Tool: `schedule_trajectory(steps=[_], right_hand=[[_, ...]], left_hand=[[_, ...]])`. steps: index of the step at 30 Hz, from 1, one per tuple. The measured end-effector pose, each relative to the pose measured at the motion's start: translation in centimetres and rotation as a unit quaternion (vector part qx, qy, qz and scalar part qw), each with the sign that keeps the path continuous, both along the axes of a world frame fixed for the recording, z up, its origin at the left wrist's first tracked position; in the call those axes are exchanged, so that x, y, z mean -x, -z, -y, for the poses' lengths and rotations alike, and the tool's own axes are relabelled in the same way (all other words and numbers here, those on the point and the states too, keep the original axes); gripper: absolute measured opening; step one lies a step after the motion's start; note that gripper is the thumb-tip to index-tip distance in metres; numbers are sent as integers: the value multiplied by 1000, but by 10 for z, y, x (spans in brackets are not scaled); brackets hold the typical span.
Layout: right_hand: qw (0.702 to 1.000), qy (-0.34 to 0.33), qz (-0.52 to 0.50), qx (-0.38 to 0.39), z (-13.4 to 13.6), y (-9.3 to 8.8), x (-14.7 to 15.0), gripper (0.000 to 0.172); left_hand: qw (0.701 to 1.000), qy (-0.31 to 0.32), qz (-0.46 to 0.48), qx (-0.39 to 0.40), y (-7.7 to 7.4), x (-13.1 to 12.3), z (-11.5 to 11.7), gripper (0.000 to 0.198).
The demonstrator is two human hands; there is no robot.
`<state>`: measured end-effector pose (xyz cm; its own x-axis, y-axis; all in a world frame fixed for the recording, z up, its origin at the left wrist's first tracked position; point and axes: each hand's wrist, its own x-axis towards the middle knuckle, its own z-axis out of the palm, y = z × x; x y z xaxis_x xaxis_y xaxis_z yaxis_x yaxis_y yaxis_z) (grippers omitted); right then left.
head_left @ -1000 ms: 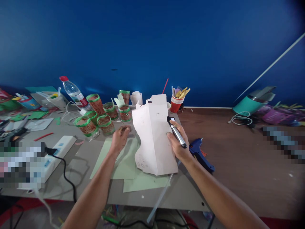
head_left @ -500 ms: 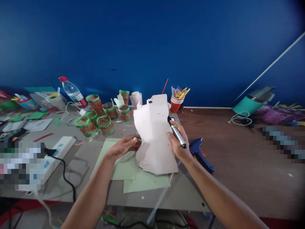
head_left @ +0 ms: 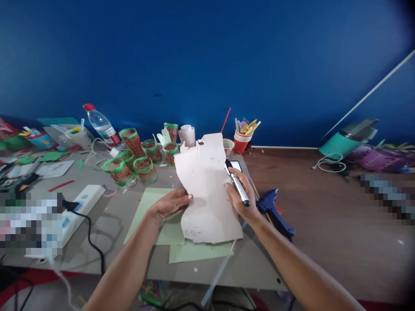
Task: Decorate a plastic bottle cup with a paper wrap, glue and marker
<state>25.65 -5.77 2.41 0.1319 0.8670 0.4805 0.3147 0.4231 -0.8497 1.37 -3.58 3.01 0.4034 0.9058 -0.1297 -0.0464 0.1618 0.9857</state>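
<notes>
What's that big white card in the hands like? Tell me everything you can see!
The white card looks like stiff paper, with a lengthwise crease, a wavy left edge and an uneven bottom. Faint loops are drawn near its lower left corner; a dark spot, maybe a hole, shows near the top. It stretches away from the person, over pale green sheets. The left hand pinches its left edge; the right hand, gripping a marker pen, is at its right edge.
</notes>
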Motion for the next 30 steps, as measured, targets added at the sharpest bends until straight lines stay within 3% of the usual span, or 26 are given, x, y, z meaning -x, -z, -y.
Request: schedule_trajectory(steps=[2,4,14,20,27,30], right_hand=[[1000,-10,26,-1,2,2,0,41],[999,-21,49,3,2,4,0,41],[990,-4,139,-32,-2,10,4,40],[985,-12,174,-14,-8,21,-1,45],[930,-85,352,-69,-2,10,3,57],[910,-90,399,-66,1,6,6,56]], left_hand=[[996,80,4,36,-2,-1,1,38],[993,110,-6,49,-4,-1,1,42],[994,75,-30,75,-12,10,-3,39],[997,-1,47,68,-16,28,-2,26],[968,-189,164,31,-17,37,-2,32],[952,-228,205,7,-16,41,-5,31]])
